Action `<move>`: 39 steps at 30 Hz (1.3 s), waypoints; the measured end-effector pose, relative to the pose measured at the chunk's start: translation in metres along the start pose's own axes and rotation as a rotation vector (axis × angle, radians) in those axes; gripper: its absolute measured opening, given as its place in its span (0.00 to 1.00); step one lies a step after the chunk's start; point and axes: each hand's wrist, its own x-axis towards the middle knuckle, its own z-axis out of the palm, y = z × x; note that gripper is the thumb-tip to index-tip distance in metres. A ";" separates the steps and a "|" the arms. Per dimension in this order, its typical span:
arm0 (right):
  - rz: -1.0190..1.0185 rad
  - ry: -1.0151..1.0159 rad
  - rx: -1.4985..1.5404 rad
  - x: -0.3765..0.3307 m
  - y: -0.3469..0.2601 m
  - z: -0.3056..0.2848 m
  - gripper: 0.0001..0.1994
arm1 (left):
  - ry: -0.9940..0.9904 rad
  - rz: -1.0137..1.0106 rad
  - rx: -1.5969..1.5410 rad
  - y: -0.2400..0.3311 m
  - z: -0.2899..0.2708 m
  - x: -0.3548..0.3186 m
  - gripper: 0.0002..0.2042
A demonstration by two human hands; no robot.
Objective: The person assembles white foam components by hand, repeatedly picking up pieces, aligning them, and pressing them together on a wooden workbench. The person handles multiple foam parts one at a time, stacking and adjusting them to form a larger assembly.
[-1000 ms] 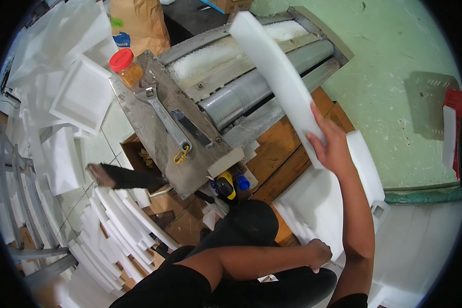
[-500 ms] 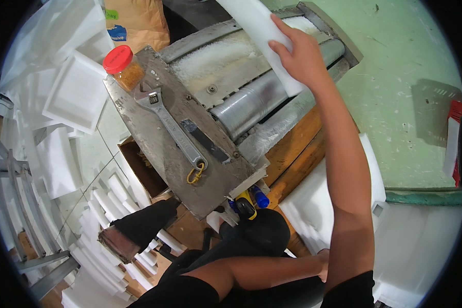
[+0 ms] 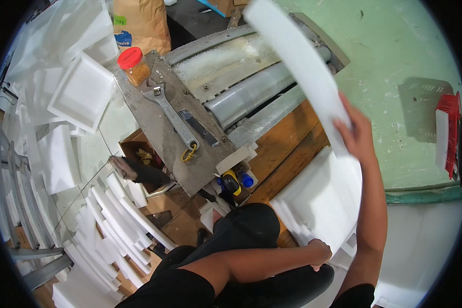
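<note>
My right hand (image 3: pixel 357 134) grips the lower end of a long white foam strip (image 3: pixel 305 61), slightly blurred, thumb on one side and fingers behind. The strip slants up and left over the far end of a metal roller (image 3: pixel 256 95). My left hand (image 3: pixel 319 252) is closed at the near edge of a stack of white foam sheets (image 3: pixel 323 197); whatever its curled fingers may hold is hidden. Left of the roller, an adjustable wrench (image 3: pixel 174 119) with a yellow loop lies on a worn metal plate (image 3: pixel 159 136). Beyond the wrench stands a red-lidded jar (image 3: pixel 133 66) of orange-brown contents.
White foam strips (image 3: pixel 123 220) and shallow white trays (image 3: pixel 82 92) cover the left floor. A cardboard box (image 3: pixel 143 154) sits under the metal plate. Yellow-black and blue tools (image 3: pixel 232 182) stand by its corner. On the green table (image 3: pixel 380 61) rests a red basket (image 3: pixel 450 133).
My right hand has drawn back toward me and to the right with the foam strip. My left hand, mostly hidden behind the right arm before, now shows beside the foam stack.
</note>
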 end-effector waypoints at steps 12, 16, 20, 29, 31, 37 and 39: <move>0.102 -0.227 -0.034 -0.043 -0.022 -0.005 0.33 | 0.466 -0.289 0.164 -0.042 0.036 0.016 0.26; 0.390 -0.169 0.505 -0.020 -0.024 0.007 0.30 | 0.315 -0.566 0.308 -0.059 0.004 0.002 0.27; 0.496 0.056 1.141 -0.067 -0.005 -0.003 0.36 | 0.233 -0.770 0.469 -0.104 -0.004 0.006 0.31; 0.846 0.410 1.407 -0.249 -0.021 -0.086 0.34 | 0.368 -0.609 0.578 -0.167 -0.045 0.029 0.36; 1.020 0.500 1.234 -0.295 -0.025 -0.095 0.32 | 0.331 -0.553 0.508 -0.163 -0.066 0.032 0.43; 0.932 0.380 0.510 -0.417 -0.017 -0.081 0.22 | 0.683 -0.624 0.339 -0.164 -0.111 -0.010 0.26; 0.925 0.235 0.267 -0.453 -0.026 -0.069 0.21 | 0.977 -0.549 0.240 -0.143 -0.128 -0.046 0.23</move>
